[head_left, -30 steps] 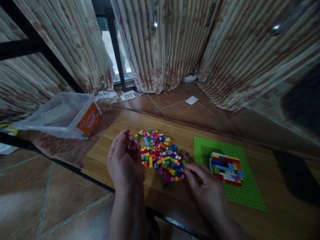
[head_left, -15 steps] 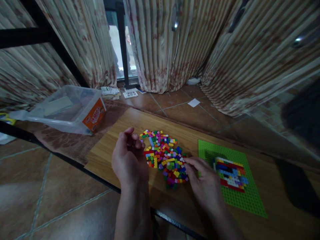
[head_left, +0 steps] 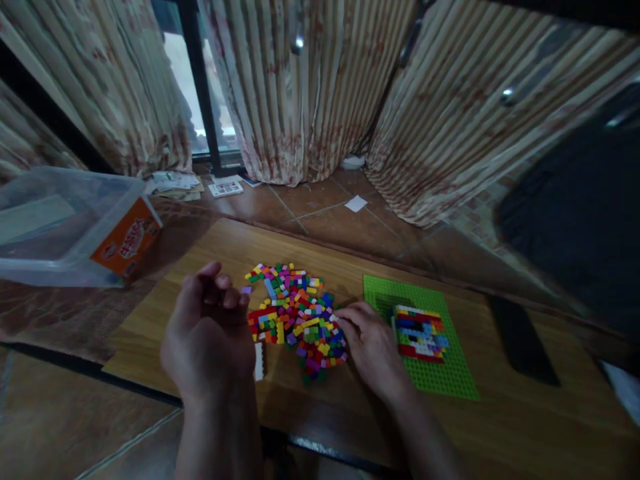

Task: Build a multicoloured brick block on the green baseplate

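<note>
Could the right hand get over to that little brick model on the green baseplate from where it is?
Probably yes: the right hand lies beside the brick model, with only bare green baseplate between them.

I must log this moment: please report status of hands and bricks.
Left hand cupped, raised beside brick pile; contents hidden. Right hand on pile's right edge, fingers down. Baseplate carries small build. Nothing between.

Bare forearms — no sleeves, rings

Clear plastic tub (head_left: 65, 227) cropped at left edge; right hand (head_left: 373, 347) covering brick pile's (head_left: 295, 317) near edge; individual brick shapes too small to tell.
</note>
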`<state>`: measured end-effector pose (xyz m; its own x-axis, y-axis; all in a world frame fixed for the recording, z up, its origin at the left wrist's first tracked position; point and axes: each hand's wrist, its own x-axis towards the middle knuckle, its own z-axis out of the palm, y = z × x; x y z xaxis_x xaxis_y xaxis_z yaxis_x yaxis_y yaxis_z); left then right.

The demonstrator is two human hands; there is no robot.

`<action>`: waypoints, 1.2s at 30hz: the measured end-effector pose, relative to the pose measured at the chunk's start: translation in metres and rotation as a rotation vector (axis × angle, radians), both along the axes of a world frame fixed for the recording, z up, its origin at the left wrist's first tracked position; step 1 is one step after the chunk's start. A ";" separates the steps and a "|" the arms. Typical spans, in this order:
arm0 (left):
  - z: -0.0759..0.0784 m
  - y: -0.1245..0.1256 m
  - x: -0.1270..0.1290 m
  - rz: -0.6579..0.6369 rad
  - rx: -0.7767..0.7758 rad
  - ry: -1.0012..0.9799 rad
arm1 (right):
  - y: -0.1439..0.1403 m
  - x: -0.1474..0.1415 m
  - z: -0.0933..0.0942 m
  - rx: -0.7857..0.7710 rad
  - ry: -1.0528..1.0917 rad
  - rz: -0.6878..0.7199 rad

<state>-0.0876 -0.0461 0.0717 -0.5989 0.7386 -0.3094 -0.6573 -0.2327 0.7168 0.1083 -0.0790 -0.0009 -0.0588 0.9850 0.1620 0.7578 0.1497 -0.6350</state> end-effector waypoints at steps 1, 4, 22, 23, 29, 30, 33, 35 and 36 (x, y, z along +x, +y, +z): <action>0.001 0.000 0.000 0.012 -0.003 -0.001 | 0.001 0.000 0.000 0.002 0.009 0.002; 0.004 0.000 0.002 -0.015 0.004 0.006 | 0.003 0.000 -0.003 0.020 0.017 0.014; -0.001 0.000 0.017 -0.048 -0.001 0.004 | -0.006 0.012 -0.004 0.013 0.067 0.071; -0.002 0.000 0.017 -0.050 -0.001 0.007 | -0.005 0.011 -0.005 0.001 0.058 0.067; -0.001 0.001 0.017 -0.048 -0.004 0.002 | -0.006 0.007 0.000 0.008 0.097 0.047; 0.000 0.001 0.017 -0.043 -0.002 -0.008 | -0.008 0.007 0.002 0.016 0.124 0.038; 0.001 0.001 0.019 -0.039 0.001 -0.027 | -0.017 0.011 0.010 0.011 0.260 -0.052; 0.001 0.001 0.020 -0.047 0.004 -0.023 | -0.023 0.018 0.015 -0.011 0.376 -0.154; 0.001 0.001 0.020 -0.050 0.008 -0.019 | -0.025 0.024 0.017 -0.012 0.426 -0.205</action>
